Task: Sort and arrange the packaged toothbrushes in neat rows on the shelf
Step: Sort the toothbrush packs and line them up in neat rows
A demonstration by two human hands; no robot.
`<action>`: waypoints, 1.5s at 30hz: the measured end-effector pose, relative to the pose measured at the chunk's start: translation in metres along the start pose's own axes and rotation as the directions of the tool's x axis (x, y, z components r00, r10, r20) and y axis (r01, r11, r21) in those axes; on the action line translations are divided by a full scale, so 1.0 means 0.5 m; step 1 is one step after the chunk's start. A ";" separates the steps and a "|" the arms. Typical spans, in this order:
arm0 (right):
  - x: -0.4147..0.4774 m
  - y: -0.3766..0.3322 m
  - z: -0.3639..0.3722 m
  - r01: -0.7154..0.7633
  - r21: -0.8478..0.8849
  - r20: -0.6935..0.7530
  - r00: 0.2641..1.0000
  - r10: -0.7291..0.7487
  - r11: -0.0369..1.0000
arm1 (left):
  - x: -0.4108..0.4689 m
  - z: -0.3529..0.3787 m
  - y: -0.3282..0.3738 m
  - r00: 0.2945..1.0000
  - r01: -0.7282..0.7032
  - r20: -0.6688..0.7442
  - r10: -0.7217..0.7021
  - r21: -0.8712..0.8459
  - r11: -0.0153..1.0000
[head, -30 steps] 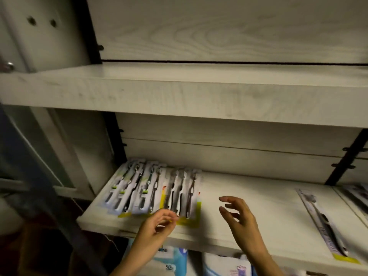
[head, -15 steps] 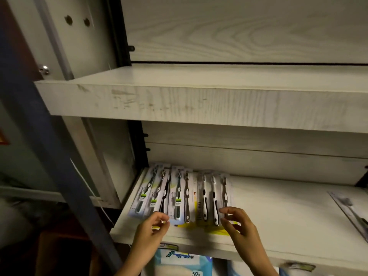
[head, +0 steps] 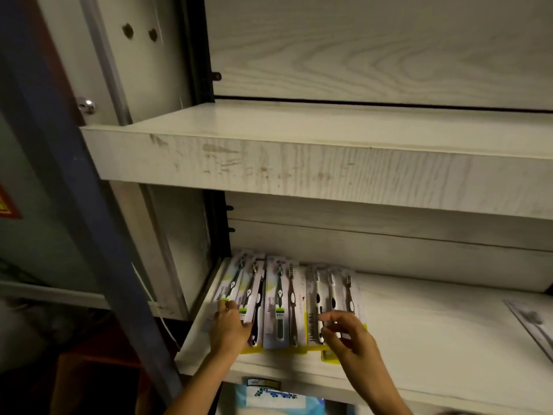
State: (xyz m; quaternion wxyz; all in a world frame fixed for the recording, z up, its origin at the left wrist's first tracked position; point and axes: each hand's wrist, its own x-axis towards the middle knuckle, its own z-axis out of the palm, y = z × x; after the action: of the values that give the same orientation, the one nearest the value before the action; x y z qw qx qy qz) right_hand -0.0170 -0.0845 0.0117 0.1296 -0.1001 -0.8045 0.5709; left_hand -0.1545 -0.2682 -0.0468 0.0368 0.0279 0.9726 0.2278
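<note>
At the left end of the lower shelf, a row of packaged toothbrushes, left hand flat on the leftmost packs, right hand with spread fingertips touching the rightmost pack.

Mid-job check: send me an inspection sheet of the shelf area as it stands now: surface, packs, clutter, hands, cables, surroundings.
Surface: pale wood-grain lower shelf, dimly lit.
Job's things: toothbrush packs lie side by side at the shelf's left end, some overlapping; a lone pack lies at the far right edge.
Clutter: nothing seen.
Hands: left hand rests on the leftmost packs; right hand has bent fingers on the rightmost pack, grip unclear.
Cables: thin white cord left of the shelf; cannot tell what it is.
Surroundings: upper shelf above, blue post at left, blue package below.
</note>
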 end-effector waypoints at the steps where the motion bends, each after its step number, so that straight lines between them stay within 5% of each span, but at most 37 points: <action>1: 0.003 -0.003 0.003 0.001 0.005 -0.010 1.000 -0.001 1.000 | 0.004 0.002 -0.001 1.000 0.006 0.007 -0.006 0.009 1.000; 14: 0.008 -0.018 0.039 -0.024 -0.022 0.024 0.999 0.025 0.999 | 0.008 0.009 -0.009 0.998 0.056 0.009 -0.057 0.016 0.998; 29: 0.007 -0.039 0.060 -0.035 -0.041 0.047 0.998 0.037 0.999 | -0.006 0.016 -0.018 0.995 0.029 -0.079 -0.057 -0.323 0.946; 34: 0.018 -0.033 0.071 -0.065 0.009 0.046 0.997 0.064 0.998 | -0.048 -0.015 -0.004 0.977 -0.143 -0.213 0.027 -0.552 0.822; 40: 0.042 -0.035 0.104 -0.154 0.175 0.159 0.979 0.127 0.972 | -0.142 -0.034 0.040 0.953 -0.152 0.014 0.303 -0.841 0.519; 43: 0.048 -0.028 0.106 -0.161 0.232 0.106 0.985 0.140 0.959 | -0.165 -0.052 0.053 0.932 -0.110 0.074 0.356 -0.876 0.469; 45: 0.051 -0.026 0.098 -0.187 0.257 0.100 0.981 0.166 0.948 | -0.142 -0.068 0.035 0.941 -0.211 -0.003 0.338 -0.788 0.579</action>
State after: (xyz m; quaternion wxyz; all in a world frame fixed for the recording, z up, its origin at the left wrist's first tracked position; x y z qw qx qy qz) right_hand -0.0572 -0.1248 0.0109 0.0592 -0.1314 -0.7130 0.6862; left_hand -0.0861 -0.2724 -0.0043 0.0813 0.1764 0.7557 0.6255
